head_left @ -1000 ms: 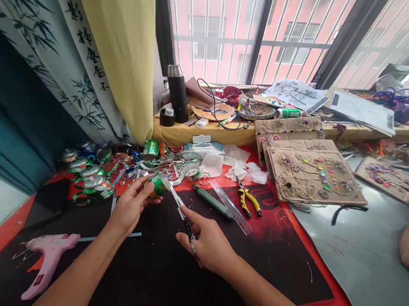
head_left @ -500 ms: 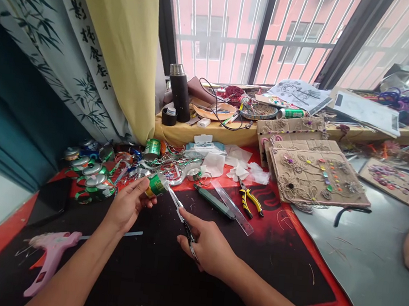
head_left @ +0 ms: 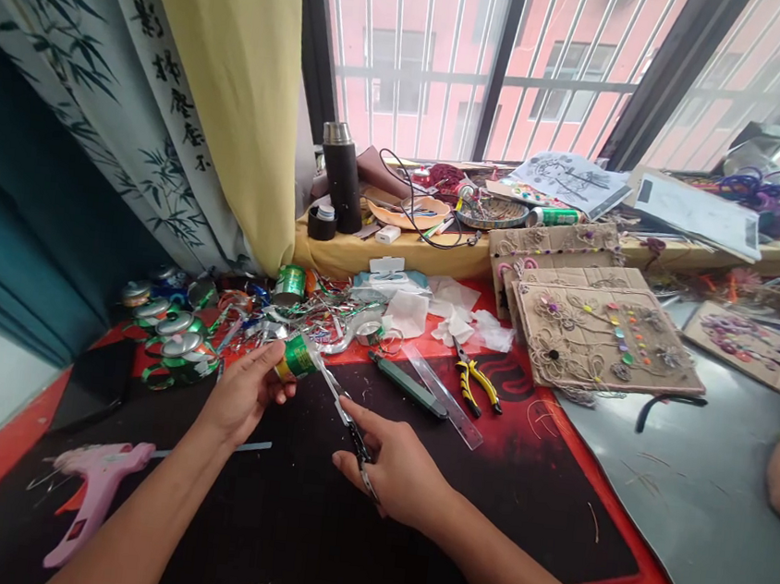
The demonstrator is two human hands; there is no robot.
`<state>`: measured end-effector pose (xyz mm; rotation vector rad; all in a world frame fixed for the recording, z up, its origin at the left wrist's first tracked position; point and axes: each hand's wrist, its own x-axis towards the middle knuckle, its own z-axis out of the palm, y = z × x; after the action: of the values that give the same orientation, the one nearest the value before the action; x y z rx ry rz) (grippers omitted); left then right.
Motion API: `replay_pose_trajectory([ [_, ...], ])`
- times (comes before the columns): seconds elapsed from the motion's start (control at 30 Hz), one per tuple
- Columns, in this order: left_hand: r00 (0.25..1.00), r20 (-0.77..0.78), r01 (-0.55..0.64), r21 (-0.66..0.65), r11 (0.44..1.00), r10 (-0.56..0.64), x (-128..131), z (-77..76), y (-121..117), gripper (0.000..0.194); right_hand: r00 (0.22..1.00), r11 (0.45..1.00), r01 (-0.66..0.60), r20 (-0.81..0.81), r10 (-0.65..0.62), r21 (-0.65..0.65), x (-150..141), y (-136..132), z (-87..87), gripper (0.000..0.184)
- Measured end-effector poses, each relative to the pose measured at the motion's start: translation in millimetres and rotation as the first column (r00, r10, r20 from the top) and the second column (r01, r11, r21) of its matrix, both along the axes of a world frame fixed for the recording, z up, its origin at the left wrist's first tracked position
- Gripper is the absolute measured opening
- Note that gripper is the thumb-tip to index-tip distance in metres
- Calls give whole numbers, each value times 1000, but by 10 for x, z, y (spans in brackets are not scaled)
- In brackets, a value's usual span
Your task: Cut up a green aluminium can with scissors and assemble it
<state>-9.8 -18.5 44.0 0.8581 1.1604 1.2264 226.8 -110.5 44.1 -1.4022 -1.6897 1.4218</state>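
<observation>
Left grip (head_left: 243, 395) clenches a green can (head_left: 298, 358); right grip (head_left: 395, 472) grasps scissors (head_left: 349, 427).
Scissor tips sit at the can's edge; yellow-handled pliers (head_left: 474, 386) lie at one o'clock.

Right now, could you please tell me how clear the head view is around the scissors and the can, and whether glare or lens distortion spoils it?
In the head view, the scissors and green aluminium can look fairly sharp, with no obvious motion blur; the wide lens visibly slants the window bars towards the frame's edges; bright daylight slightly washes out the pink building outside.
</observation>
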Motion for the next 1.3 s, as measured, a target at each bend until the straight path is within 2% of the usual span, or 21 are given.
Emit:
replay_pose_trajectory([
  [0.23,998,56,-22,-22,1000,23,7,-17,21,52,1000,1000,-25,6,25,2,-23,-1,-81,73],
  [0.53,998,59,3,-43,999,0,45,-25,-4,51,1000,1000,1,25,-2,15,1,-2,15,75],
  [0.87,996,79,-33,-75,997,39,73,9,-4,41,998,998,-10,55,6,63,-36,0,-73,72],
  [1.13,997,71,-25,-119,993,34,104,50,-21,33,999,999,-4,45,2,38,-4,1,-4,74],
  [1.3,992,109,-42,-155,987,60,134,79,-25,27,999,998,-7,49,4,59,-13,11,-44,72],
])
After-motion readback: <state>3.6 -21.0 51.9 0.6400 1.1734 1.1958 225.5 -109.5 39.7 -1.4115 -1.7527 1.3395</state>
